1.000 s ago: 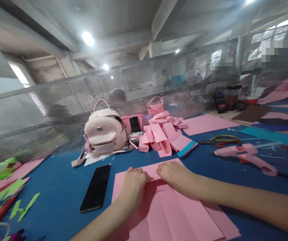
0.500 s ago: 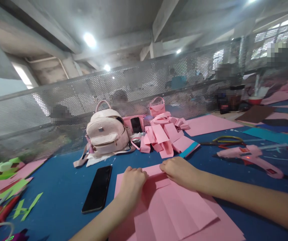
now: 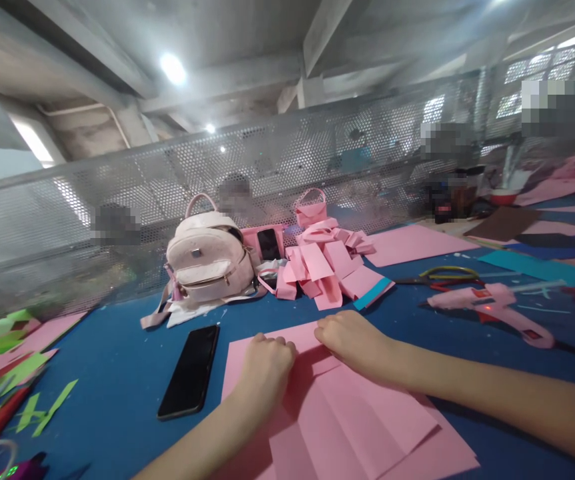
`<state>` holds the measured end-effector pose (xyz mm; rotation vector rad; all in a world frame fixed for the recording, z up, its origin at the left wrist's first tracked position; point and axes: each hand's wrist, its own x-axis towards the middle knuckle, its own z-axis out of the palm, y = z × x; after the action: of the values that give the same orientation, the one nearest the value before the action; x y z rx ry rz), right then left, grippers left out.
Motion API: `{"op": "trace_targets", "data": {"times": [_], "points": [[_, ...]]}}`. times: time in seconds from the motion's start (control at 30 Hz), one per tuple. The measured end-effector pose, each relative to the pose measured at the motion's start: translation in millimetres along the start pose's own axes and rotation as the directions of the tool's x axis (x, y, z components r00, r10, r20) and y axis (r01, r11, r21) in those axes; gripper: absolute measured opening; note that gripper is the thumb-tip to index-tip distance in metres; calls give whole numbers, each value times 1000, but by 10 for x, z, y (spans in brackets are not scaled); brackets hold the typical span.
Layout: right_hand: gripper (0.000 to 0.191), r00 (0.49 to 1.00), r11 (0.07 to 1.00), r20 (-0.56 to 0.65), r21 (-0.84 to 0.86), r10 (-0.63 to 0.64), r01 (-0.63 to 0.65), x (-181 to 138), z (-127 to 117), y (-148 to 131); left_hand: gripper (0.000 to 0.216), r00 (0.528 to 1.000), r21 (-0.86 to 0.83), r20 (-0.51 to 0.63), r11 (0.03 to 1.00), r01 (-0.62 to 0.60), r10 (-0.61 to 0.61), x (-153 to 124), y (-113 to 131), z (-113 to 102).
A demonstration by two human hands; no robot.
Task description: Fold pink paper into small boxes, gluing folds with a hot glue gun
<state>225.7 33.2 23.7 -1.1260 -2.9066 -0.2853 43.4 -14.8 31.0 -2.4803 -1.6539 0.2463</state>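
A creased pink paper sheet (image 3: 337, 420) lies over a larger flat pink sheet (image 3: 240, 357) at the near side of the table. My left hand (image 3: 269, 367) is closed at the upper left edge of the creased sheet, fingers curled over it. Close beside it, my right hand (image 3: 350, 340) is closed on the same far edge, with its fingertips bent down on the paper. Between the hands the far edge is bent up in a narrow fold. The fingertips of both hands are partly hidden behind the knuckles.
Left of the paper lies a black phone (image 3: 189, 373). A pale backpack (image 3: 210, 257) and a heap of folded pink paper pieces (image 3: 315, 263) stand farther back. To the right are a pink glue gun (image 3: 492, 307) and scissors (image 3: 447, 275). Green paper strips (image 3: 50, 408) lie far left.
Both hands have stayed at the far edge of the creased sheet, the left shifting very slightly towards the right one. The whole view has turned a little.
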Motion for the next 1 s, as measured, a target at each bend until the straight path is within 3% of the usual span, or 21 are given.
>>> {"op": "trace_targets", "data": {"times": [0.13, 0.23, 0.37, 0.5, 0.8, 1.0], "points": [[29, 1000, 998, 5, -55, -8, 8, 20, 79, -61, 27, 1000, 7, 21, 1000, -14, 13, 6, 14, 3], [23, 999, 1000, -25, -7, -24, 24, 6, 57, 7, 25, 1000, 8, 18, 1000, -5, 5, 3, 9, -7], [7, 995, 992, -71, 103, 76, -68, -5, -61, 225, 24, 998, 6, 2, 998, 58, -58, -24, -26, -57], [15, 988, 985, -73, 125, 133, -123, -1, -125, 327, 28, 994, -13, -23, 995, 102, -103, -69, -64, -107], [20, 994, 974, -97, 224, 52, -29, -118, -236, 51, 22, 992, -109, -73, 990, 95, -103, -79, -40, -61], [20, 996, 968, -76, 249, 56, -36, -140, -236, 4, 22, 997, -57, 28, 996, 70, -68, -66, 25, -66]]}}
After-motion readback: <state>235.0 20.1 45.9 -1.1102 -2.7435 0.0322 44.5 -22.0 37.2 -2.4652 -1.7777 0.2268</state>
